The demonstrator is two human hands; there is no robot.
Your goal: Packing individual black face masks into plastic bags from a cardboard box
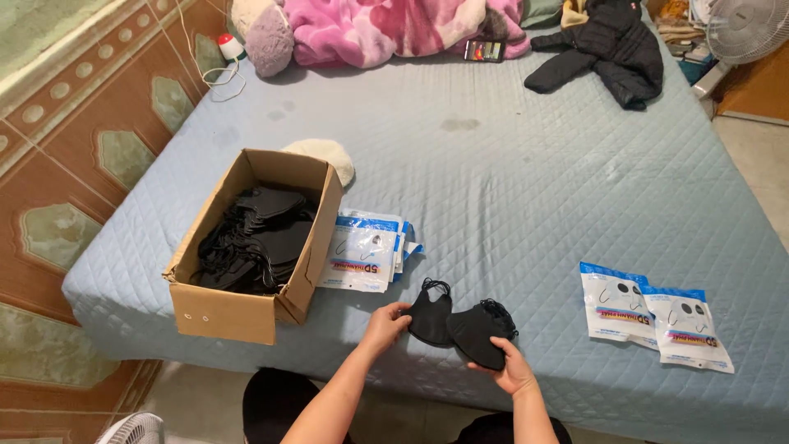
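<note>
Quilted blue-grey bedding covers the mattress that serves as a work surface, and near its front edge the person holds two black face masks over the cloth. The left hand pinches the near edge of one folded black mask between thumb and fingertips, its ear loops bunched at the top; the right hand has its fingers curled under and around the second black mask, thumb on top. The two masks overlap in the middle — they seem to be held edge to edge so that they can be stacked evenly, low above the bedding rather than lifted.

Just left of the hands stands an open cardboard box, flaps up, filled with a loose heap of more black masks; it sits within easy reach of the left hand, probably as the supply. Against the box's right side lies a stack of white-and-blue printed pouches, flat and seemingly empty. Well apart on the right lie two more pouches of the same kind, side by side and slightly overlapping — kept separate from the stack, perhaps because they are already filled, though the picture does not show it.

Farther back, a cream cap-like cloth lies behind the box, a black padded jacket is spread near the far edge, and a pink blanket is bundled at the head of the bed.
</note>
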